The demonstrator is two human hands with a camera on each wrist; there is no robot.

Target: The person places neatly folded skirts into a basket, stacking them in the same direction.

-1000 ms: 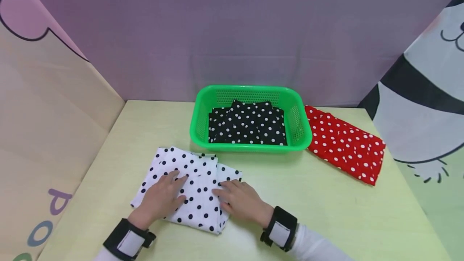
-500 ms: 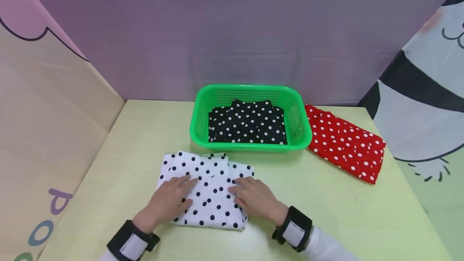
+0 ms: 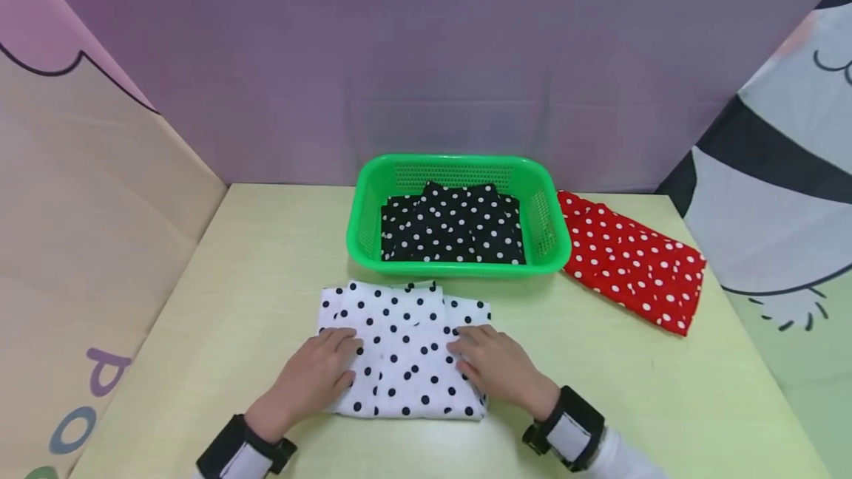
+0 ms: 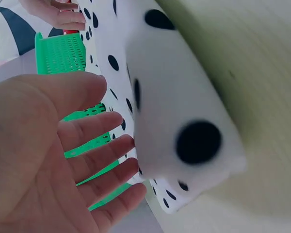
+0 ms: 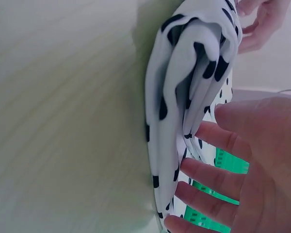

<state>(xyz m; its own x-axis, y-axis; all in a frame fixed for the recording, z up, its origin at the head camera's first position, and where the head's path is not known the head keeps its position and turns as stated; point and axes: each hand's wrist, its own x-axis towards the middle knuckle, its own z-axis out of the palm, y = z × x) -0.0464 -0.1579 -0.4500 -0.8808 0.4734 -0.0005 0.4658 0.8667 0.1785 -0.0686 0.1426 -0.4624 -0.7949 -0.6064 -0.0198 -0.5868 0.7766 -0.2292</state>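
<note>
A white cloth with black dots [image 3: 406, 361], folded into a layered bundle, lies on the table in front of the basket. My left hand [image 3: 311, 377] rests at its left side, and my right hand [image 3: 502, 369] touches its right side. In the left wrist view, the left fingers [image 4: 104, 167] are spread and nearly straight, their tips right at the cloth's edge. The right wrist view shows the open folds of the cloth [image 5: 172, 92], with the extended right fingers [image 5: 211, 177] against them.
Behind the cloth stands a green plastic basket [image 3: 459, 269] holding folded black cloth with white dots [image 3: 452, 224]. A folded red cloth with white dots [image 3: 632, 265] lies right of the basket, touching its side. A purple curtain [image 3: 439, 58] hangs along the table's back edge.
The white dotted cloth has slid to the right and turned, so its front edge now lies roughly level. Both hands have moved right with it. Basket and red cloth have stayed put.
</note>
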